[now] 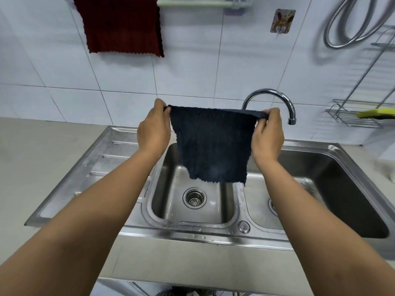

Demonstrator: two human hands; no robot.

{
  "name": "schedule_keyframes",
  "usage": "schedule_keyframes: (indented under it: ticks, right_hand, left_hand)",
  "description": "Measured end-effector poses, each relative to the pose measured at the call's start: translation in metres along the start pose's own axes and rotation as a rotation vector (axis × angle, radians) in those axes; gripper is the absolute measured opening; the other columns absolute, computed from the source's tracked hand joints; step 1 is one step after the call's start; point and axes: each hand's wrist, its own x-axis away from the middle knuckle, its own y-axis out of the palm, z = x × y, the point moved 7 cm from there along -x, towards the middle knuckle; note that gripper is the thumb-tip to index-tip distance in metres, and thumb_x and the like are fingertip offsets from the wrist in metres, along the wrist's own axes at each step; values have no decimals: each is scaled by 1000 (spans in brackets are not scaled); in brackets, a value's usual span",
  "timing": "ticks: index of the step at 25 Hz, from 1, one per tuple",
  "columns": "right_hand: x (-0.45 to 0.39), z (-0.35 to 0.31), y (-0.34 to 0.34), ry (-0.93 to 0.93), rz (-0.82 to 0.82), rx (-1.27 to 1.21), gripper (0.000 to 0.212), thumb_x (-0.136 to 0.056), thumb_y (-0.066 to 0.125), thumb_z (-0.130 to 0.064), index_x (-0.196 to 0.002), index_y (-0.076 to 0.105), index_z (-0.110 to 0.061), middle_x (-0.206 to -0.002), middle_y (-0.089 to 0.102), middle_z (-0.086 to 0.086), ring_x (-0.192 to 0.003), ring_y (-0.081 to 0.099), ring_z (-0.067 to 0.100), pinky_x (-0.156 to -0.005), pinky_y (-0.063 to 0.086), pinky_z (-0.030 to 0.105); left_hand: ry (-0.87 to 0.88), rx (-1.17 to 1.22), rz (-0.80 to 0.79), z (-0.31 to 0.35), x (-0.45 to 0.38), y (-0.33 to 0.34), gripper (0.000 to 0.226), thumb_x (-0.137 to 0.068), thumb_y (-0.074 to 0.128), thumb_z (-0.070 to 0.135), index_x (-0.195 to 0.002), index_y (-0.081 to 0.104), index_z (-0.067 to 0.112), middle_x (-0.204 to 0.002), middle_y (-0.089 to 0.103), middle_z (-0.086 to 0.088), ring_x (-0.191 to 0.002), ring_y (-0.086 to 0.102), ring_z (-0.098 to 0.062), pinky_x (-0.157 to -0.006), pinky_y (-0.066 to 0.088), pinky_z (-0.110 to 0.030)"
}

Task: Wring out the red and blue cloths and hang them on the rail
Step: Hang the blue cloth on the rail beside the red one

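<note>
1. above the sink (132,210), the blue cloth (211,146) hangs spread flat, top edge taut between both hands, lower edge loose over the basins.
2. left hand (152,130) fingers pinched closed on the top left corner; right hand (267,135) fingers pinched closed on the top right corner.
3. red cloth (121,26) already draped over the rail (203,3), left portion; bare rail to its right.
4. judgement: the step is hanging. lift the cloth with the edge kept level, drape it over the free stretch, clear of the red one, roughly half each side so it won't slide off.
5. tap (275,99) stands just behind the right hand; lift clear of it.
</note>
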Motion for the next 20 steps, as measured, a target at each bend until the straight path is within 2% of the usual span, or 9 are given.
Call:
schedule_keyframes:
  ticks: [3,6,14,16,18,20]
  right_hand:
    - [6,10,22,51,-246,191,15,-95,37,-16,-103,50,-15,-99,65,11,-80,55,33,-65,38,35]
    - [10,19,23,127,-231,163,13,-96,35,-19,-100,48,-16,-97,65,10,-76,53,31,-63,38,35]
    - [4,-7,43,145,-200,191,17,-99,35,-22,-104,48,-14,-88,63,12,-73,52,33,-62,37,35]
    - [-1,-16,50,144,-209,219,18,-100,33,-24,-106,46,-13,-84,59,11,-72,51,34,-62,37,36]
    - [-6,-26,59,164,-208,227,20,-100,32,-26,-106,44,-12,-82,57,11,-71,51,34,-63,37,36]
    - [-8,-30,65,229,-215,179,21,-99,29,-26,-105,43,-13,-83,57,12,-70,53,34,-64,38,37]
  left_hand:
    - [103,-170,-175,-7,2,20,26,-103,31,33,-104,45,11,-88,64,-18,-75,58,-41,-59,36,-37]
    - [54,-166,-215,-23,-1,26,26,-103,31,32,-102,43,10,-78,61,-19,-67,50,-36,-57,35,-37]
    - [-28,-226,-236,-41,-31,12,34,-103,26,39,-106,41,8,-75,53,-13,-69,49,-35,-60,36,-37]
    - [-144,-49,-261,-50,-39,14,34,-103,27,39,-105,40,8,-75,59,-13,-65,59,-35,-61,45,-38]
    - [-319,320,-285,-62,-49,22,27,-102,31,35,-102,39,9,-74,67,-17,-59,67,-35,-63,57,-41]
    - [-407,581,-282,-64,-58,30,19,-102,35,31,-97,36,13,-72,69,-18,-62,69,-36,-64,60,-41]
